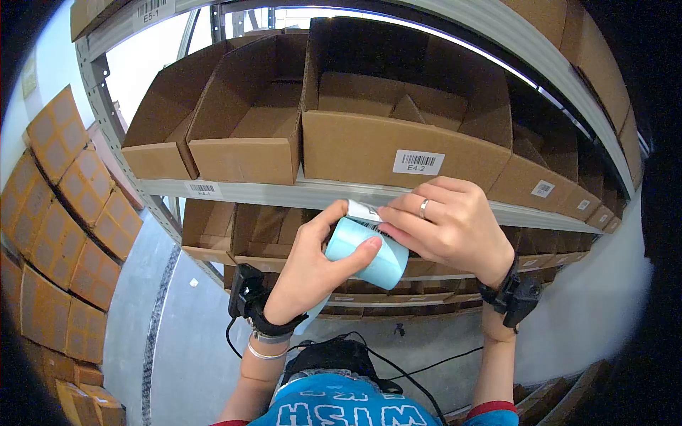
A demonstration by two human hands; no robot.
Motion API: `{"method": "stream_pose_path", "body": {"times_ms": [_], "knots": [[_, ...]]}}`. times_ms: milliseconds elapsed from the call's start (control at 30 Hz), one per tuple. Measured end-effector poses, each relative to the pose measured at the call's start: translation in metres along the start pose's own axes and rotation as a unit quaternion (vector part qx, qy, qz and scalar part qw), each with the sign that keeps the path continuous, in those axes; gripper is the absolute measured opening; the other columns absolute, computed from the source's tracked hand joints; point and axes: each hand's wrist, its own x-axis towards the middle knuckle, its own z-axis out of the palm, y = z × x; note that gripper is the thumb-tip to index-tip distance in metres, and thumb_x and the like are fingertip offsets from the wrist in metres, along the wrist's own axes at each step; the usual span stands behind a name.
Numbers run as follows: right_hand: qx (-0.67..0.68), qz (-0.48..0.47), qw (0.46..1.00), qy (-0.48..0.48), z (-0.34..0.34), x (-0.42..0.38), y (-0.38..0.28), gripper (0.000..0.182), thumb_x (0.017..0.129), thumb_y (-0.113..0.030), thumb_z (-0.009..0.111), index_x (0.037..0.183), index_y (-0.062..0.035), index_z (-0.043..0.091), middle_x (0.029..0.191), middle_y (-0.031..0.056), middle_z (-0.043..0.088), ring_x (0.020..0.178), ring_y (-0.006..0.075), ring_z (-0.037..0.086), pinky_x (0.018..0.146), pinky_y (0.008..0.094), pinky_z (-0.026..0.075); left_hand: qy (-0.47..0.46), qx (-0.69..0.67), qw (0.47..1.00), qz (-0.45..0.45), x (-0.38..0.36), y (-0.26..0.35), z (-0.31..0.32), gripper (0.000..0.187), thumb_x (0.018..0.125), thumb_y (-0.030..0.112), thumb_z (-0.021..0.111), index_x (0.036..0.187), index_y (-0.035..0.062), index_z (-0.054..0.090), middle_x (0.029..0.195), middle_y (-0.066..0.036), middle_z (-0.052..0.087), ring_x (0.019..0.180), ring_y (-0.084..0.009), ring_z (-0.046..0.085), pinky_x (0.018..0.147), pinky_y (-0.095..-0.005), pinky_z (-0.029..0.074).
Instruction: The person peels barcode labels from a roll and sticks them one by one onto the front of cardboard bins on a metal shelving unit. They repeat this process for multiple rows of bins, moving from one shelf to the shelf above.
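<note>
A light-blue label roll (pixel 387 264) is in my left hand (pixel 302 266), with the thumb pressed across its side and the fingers wrapped behind. At the top of the roll sticks up a white label (pixel 362 211) with dark print, its left end by my left index finger. My right hand (pixel 455 226), wearing a ring, pinches the label's right end between thumb and fingertips. A loose pale-blue strip (pixel 312 316) hangs below my left hand. Both hands are just in front of a shelf beam (pixel 323 186).
Behind my hands stands a wide cardboard bin (pixel 341 135) with a barcode tag (pixel 419 162) reading E4-2. Narrower bins (pixel 241 156) flank it, and more bins line the lower shelves. Stacked cartons (pixel 53 241) rise at the left. A cable (pixel 405 373) crosses near my waist.
</note>
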Motion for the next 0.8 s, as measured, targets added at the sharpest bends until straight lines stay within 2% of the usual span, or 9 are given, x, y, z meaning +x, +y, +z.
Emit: {"method": "stream_pose_path", "body": {"times_ms": [167, 367, 500, 633, 733, 800], "knots": [[0.016, -0.007, 1.0, -0.022, -0.003, 0.002, 0.002, 0.01, 0.071, -0.016, 0.069, 0.076, -0.0086, 0.064, 0.071, -0.0009, 0.059, 0.063, 0.014, 0.058, 0.055, 0.0281, 0.046, 0.0, 0.004, 1.0, -0.006, -0.002, 0.002, 0.001, 0.031, 0.081, 0.021, 0.07, 0.099, -0.0008, 0.056, 0.082, -0.007, 0.061, 0.073, -0.0093, 0.055, 0.065, -0.0261, 0.047], [0.161, 0.085, 0.983, 0.003, -0.011, 0.002, 0.013, 0.009, 0.07, -0.014, 0.071, 0.068, -0.0088, 0.064, 0.064, 0.0039, 0.06, 0.057, 0.022, 0.058, 0.052, 0.0337, 0.045, -0.013, 0.016, 1.0, -0.001, -0.003, 0.003, 0.003, 0.034, 0.078, 0.02, 0.07, 0.1, -0.0027, 0.057, 0.082, -0.008, 0.063, 0.076, -0.0101, 0.056, 0.067, -0.0265, 0.048], [0.163, 0.115, 0.979, 0.044, -0.023, 0.003, 0.028, 0.006, 0.07, -0.011, 0.071, 0.07, -0.0085, 0.066, 0.068, 0.006, 0.064, 0.062, 0.024, 0.062, 0.056, 0.0319, 0.048, -0.028, 0.006, 0.999, -0.015, -0.002, 0.005, 0.003, 0.037, 0.078, 0.02, 0.07, 0.104, -0.0032, 0.058, 0.085, -0.009, 0.064, 0.078, -0.0105, 0.057, 0.071, -0.0277, 0.048], [0.103, 0.102, 0.982, 0.118, -0.054, 0.013, 0.052, 0.007, 0.068, -0.004, 0.073, 0.074, -0.0062, 0.068, 0.071, 0.0071, 0.066, 0.067, 0.0231, 0.062, 0.061, 0.0309, 0.05, -0.035, -0.014, 0.999, 0.005, -0.006, 0.0, 0.005, 0.035, 0.08, 0.018, 0.069, 0.106, -0.0017, 0.058, 0.09, -0.007, 0.064, 0.083, -0.01, 0.056, 0.076, -0.0272, 0.047], [-0.042, 0.083, 0.974, 0.207, -0.081, 0.024, 0.074, 0.01, 0.069, 0.0, 0.073, 0.077, -0.0042, 0.069, 0.076, 0.0066, 0.068, 0.071, 0.0218, 0.062, 0.066, 0.0305, 0.05, -0.053, -0.031, 0.997, -0.038, -0.01, -0.007, 0.001, 0.035, 0.08, 0.02, 0.07, 0.105, -0.0011, 0.058, 0.089, -0.006, 0.064, 0.081, -0.0094, 0.056, 0.074, -0.0267, 0.047], [-0.177, 0.071, 0.942, 0.277, -0.097, 0.034, 0.089, 0.01, 0.07, 0.001, 0.073, 0.078, -0.004, 0.069, 0.077, 0.0063, 0.068, 0.072, 0.0219, 0.062, 0.067, 0.0293, 0.049, -0.069, -0.02, 0.997, -0.04, -0.013, -0.015, 0.001, 0.035, 0.08, 0.021, 0.071, 0.105, 0.0, 0.058, 0.087, -0.005, 0.064, 0.078, -0.0094, 0.056, 0.072, -0.0269, 0.047]]}}
